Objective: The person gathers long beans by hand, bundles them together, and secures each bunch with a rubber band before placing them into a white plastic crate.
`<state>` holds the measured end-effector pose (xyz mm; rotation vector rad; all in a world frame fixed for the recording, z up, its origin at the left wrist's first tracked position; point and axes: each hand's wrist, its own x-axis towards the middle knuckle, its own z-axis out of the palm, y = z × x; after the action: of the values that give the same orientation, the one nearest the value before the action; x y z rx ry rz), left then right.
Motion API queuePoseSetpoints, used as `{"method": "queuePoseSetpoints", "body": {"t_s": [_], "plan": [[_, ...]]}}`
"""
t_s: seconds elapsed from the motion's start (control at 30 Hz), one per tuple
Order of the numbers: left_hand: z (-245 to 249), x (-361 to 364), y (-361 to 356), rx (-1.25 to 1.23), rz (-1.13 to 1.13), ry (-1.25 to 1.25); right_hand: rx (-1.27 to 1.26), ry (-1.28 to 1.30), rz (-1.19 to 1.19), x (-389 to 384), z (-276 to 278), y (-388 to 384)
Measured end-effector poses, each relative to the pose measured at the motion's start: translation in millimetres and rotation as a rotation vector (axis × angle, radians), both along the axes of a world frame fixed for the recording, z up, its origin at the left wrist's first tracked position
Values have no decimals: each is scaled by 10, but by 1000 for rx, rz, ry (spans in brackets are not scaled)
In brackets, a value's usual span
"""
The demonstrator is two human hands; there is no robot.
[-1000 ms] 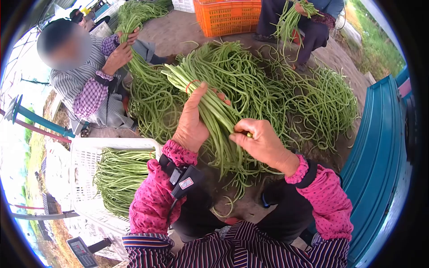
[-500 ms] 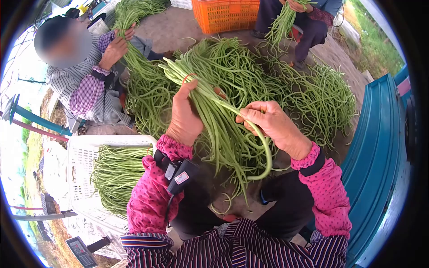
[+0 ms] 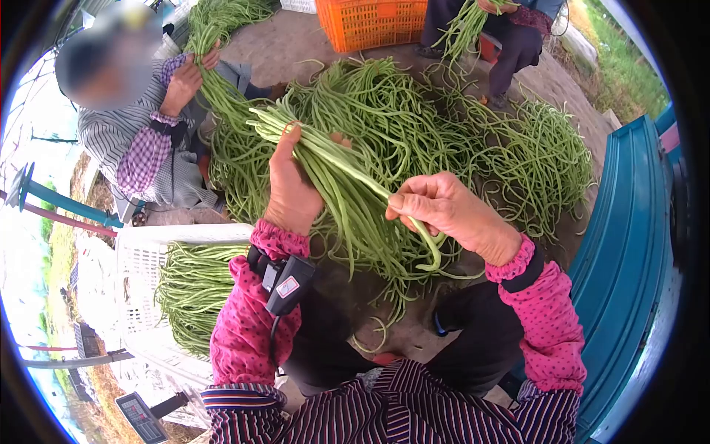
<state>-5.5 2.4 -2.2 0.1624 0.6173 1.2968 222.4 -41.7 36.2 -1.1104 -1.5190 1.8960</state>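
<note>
Green long beans gathered in a banded bundle [image 3: 329, 174], gripped by the left hand [image 3: 294, 192], with one bean [image 3: 430, 255] pinched by the right hand [image 3: 457, 213].

We look forward and down past two pink dotted sleeves [image 3: 255, 318]. The left hand is wrapped around the upper part of the bundle, its thumb lying near a thin red band [image 3: 291, 126]; its other fingers are largely hidden behind the beans. The bundle slants across the centre of the view, its paler ends at upper left and its looser ends fanning down to the right. The right hand is closed, thumb against fingers, on the single bean, whose curled lower end hangs below the grip. We note a dark device [image 3: 287, 287] strapped at the left wrist.

Beyond and beneath the bundle, we see a broad heap of loose beans [image 3: 414, 118] spread over the ground. White plastic forms the perforated crate [image 3: 139, 259] at left, in which more beans [image 3: 200, 296] lie lengthwise. We find an orange crate [image 3: 373, 26] behind the heap and a blue ribbed panel [image 3: 621, 237] at right. At upper left, a person in a striped garment [image 3: 111, 140] grips another bunch [image 3: 214, 85]; at upper right, a second person [image 3: 514, 55] holds beans as well.
</note>
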Motion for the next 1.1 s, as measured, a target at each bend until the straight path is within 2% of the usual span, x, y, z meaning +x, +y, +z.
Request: {"method": "queuePoseSetpoints", "body": {"t_s": [0.03,0.27,0.43,0.53,0.6,0.63,0.73,0.77,0.87,0.93,1.0,1.07,1.1], "plan": [[-25,-19,8,55,-74,43,4,-1,14,-15,7,-4],[-35,98,-26,144,-122,74,184,-51,-19,-192,6,-19],[-53,112,-19,28,-102,19,269,-129,-26,-260,-52,-121],[-109,26,34,-17,3,94,296,-154,8,-274,-121,-285],[-163,-154,139,-34,71,54,281,-161,58,-255,-99,-398],[-169,-255,177,-52,115,45,277,-181,127,-226,-59,-446],[-249,-553,231,-82,245,-94,240,-52,581,-79,107,-513],[-291,-606,225,-83,264,-118,101,-127,692,-15,227,-519],[-386,-746,202,22,148,-217,86,-32,638,222,305,-410],[-312,-681,195,59,181,-167,60,-74,367,447,442,-303],[-249,-587,174,109,181,-125,176,116,-180,593,487,-317],[-221,-526,155,174,158,-84,266,479,-304,999,351,-44],[-228,-523,169,193,116,-172,211,648,-415,1234,335,64]]}}
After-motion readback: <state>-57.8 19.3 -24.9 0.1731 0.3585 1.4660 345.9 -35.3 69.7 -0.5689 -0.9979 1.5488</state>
